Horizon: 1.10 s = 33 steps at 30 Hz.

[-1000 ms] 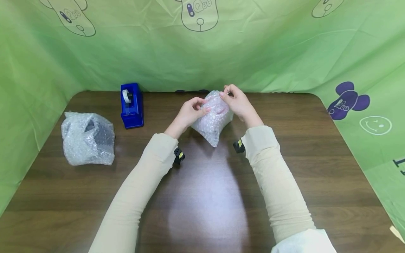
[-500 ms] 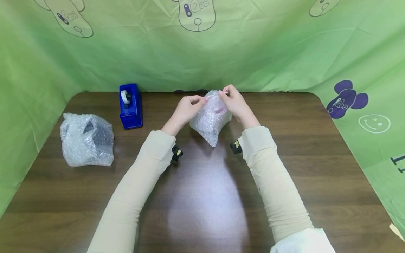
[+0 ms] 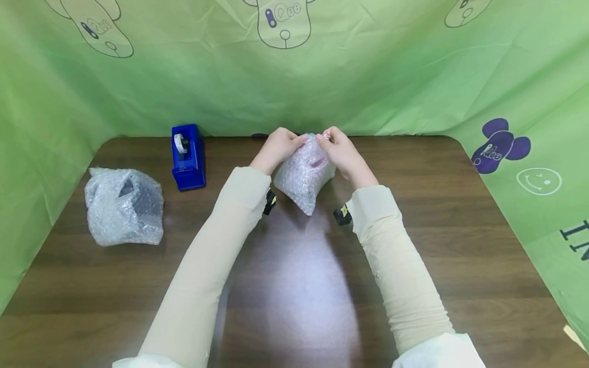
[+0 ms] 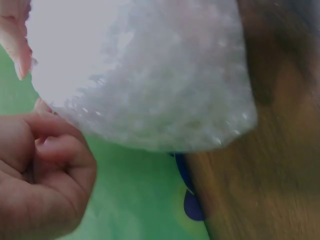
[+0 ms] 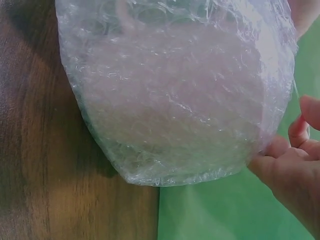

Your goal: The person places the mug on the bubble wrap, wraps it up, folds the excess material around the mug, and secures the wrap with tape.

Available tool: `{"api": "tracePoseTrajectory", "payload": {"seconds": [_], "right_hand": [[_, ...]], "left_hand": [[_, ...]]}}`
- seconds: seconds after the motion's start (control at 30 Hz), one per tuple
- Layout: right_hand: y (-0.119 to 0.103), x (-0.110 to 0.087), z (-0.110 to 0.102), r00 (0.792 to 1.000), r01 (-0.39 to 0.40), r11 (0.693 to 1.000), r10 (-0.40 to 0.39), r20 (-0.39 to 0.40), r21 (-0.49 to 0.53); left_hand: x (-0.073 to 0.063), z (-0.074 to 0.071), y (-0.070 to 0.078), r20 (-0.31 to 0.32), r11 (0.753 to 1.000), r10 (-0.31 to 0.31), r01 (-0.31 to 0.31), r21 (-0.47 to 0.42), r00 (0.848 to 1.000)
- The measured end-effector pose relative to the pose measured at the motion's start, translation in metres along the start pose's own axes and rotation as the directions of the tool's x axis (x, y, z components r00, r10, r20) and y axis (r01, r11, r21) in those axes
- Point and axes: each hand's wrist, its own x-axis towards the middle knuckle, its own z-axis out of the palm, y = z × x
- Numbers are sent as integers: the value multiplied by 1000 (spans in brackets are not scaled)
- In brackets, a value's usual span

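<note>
A bubble-wrap package (image 3: 303,176) with something pinkish inside stands at the back middle of the table, its lower corner toward me. My left hand (image 3: 279,148) pinches its upper left edge between thumb and fingers. Opposite it, my right hand (image 3: 342,153) pinches the upper right edge, with a shiny bit of clear film at the fingertips. From the left wrist, the wrap (image 4: 165,90) hides part of the left fingertips (image 4: 45,112). In the right wrist view the wrap (image 5: 175,95) looks clear and wrinkled, and the pink thing within is blurred.
A blue tape dispenser (image 3: 188,158) with a white-cored roll stands at the back left. Another bubble-wrapped bundle (image 3: 124,207) lies at the table's left edge. Green printed cloth (image 3: 386,76) hangs behind the table. A small pale strip (image 3: 575,337) lies at the far right edge.
My left hand has moved up and right along the package's edge, closer to the right hand. The right hand keeps its pinch. The package has stayed nearly in place.
</note>
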Motion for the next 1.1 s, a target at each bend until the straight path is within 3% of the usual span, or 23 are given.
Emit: {"api": "tracePoseTrajectory", "payload": {"seconds": [0.23, 0.4, 0.5, 0.7, 0.77, 1.1], "right_hand": [[0, -1, -2, 1000, 1, 1000, -1, 18, 12], [-1, -1, -1, 1000, 2, 1000, -3, 24, 15], [-1, -1, -2, 1000, 1, 1000, -1, 13, 14], [-4, 2, -5, 1000, -5, 999, 5, -1, 38], [-5, 3, -6, 1000, 3, 1000, -3, -9, 2], [0, 2, -3, 987, -65, 990, 45, -157, -123]], "left_hand": [[3, 2, 5, 130, 994, -66, 76, -76, 989], [4, 2, 5, 184, 977, -113, 143, -160, 976], [2, 3, 4, 172, 974, -101, 133, -185, 980], [3, 8, -3, 115, 980, -37, 58, -190, 993], [4, 9, -5, 107, 981, -23, 44, -191, 994], [3, 8, -8, 135, 967, -51, 82, -241, 990]]}}
